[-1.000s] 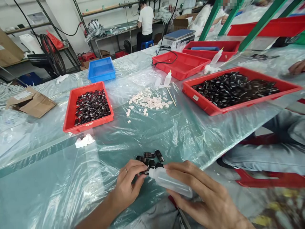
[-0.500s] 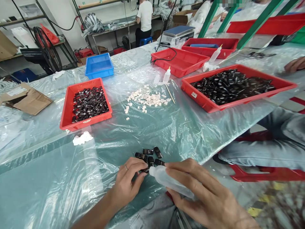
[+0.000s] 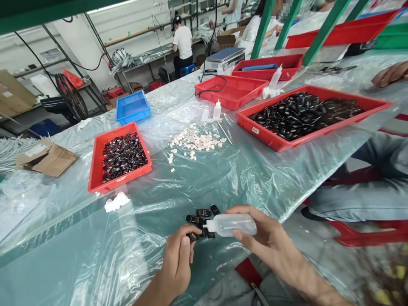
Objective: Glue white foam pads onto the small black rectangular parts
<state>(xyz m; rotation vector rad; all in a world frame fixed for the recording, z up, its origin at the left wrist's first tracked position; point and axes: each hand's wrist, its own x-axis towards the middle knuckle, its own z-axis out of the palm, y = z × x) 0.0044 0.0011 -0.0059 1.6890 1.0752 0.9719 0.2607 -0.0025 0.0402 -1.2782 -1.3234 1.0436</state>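
Note:
My right hand (image 3: 270,244) is closed around a translucent squeeze bottle (image 3: 237,225), which lies nearly level with its nozzle pointing left. The nozzle end is close to the fingertips of my left hand (image 3: 178,259); whether it touches anything I cannot tell. Between those fingertips is a small glossy black piece (image 3: 193,236), partly hidden by the fingers. Several similar black pieces (image 3: 203,212) lie on the plastic-covered table just beyond, some of them behind the bottle.
A red tray (image 3: 92,178) of black pieces stands left; a larger one (image 3: 277,146) stands right. Between them lie small whitish blocks (image 3: 200,140), a thin stick (image 3: 225,132) and an upright bottle (image 3: 217,111). Crumpled white tissue (image 3: 117,202) is at left. A co-worker's hand (image 3: 390,74) rests far right.
The squeeze bottle has swung from slanting toward me to nearly level, and my right hand has turned with it. My left hand now pinches a black piece more visibly. The view has shifted slightly.

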